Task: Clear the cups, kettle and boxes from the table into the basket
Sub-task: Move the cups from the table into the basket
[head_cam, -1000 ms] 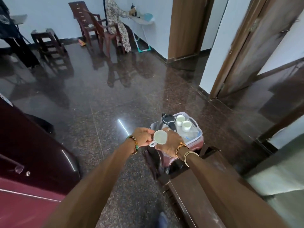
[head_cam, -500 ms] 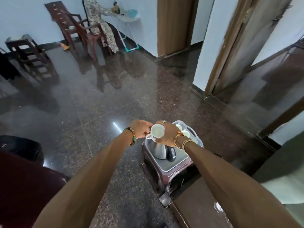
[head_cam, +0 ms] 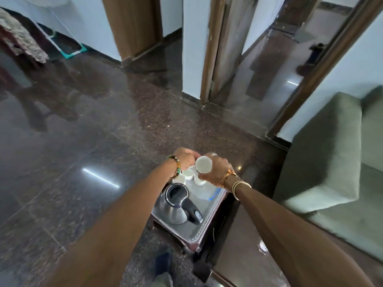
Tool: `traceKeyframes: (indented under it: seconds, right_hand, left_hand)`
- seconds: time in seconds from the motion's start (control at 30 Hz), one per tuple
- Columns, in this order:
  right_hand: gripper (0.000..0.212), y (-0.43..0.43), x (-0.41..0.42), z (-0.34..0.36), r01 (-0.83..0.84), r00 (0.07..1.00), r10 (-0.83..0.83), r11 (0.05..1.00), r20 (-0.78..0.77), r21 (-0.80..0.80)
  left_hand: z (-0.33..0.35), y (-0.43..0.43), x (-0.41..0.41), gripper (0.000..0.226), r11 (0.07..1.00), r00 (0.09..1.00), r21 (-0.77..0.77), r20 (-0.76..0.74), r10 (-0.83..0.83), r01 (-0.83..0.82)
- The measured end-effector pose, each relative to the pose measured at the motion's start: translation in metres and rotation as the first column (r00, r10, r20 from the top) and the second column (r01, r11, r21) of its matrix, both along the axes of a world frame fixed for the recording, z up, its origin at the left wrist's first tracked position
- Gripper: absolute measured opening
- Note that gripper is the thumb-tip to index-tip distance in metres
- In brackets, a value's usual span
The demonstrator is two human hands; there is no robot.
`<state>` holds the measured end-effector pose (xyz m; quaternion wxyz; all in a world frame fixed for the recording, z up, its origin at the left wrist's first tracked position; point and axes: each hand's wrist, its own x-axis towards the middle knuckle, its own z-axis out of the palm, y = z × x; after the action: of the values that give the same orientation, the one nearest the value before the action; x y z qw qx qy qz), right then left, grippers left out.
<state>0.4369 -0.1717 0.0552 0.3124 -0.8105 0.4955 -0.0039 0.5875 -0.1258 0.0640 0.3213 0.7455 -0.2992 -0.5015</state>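
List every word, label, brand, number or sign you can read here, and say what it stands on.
No text can be read anywhere in the picture.
Steel kettle with black handle: no legible brand or mark.
White ceramic cup in the right hand: plain, no print.
Gold bracelet on the right wrist: patterned links, too blurred to tell whether they are letters.

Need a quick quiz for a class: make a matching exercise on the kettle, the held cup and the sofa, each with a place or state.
1 kettle
2 held cup
3 sofa

a tipped, in the right hand
b at the picture's right edge
c standing on the tray

Pairs: 1-c; 2-a; 3-b
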Motion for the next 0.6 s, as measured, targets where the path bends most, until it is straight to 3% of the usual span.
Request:
traceKeyframes:
  seconds: [0.27,0.6]
  right_hand:
    - [0.071,-0.03,0.016,-0.051,0.207,0.975,-0.2,0.976,-0.098,0.061]
    - [0.084,-0.023,0.016,-0.173,0.174,0.963,-0.127,0.966,-0.237,0.19]
  left_hand:
    - [-0.037,-0.061,0.015,0.038,0.968,0.972,0.097,-0.006,-0.233,0.232]
    - [-0.156,-0.068,0.015,0.029,0.915,0.94,0.219,-0.048,-0.338,0.34]
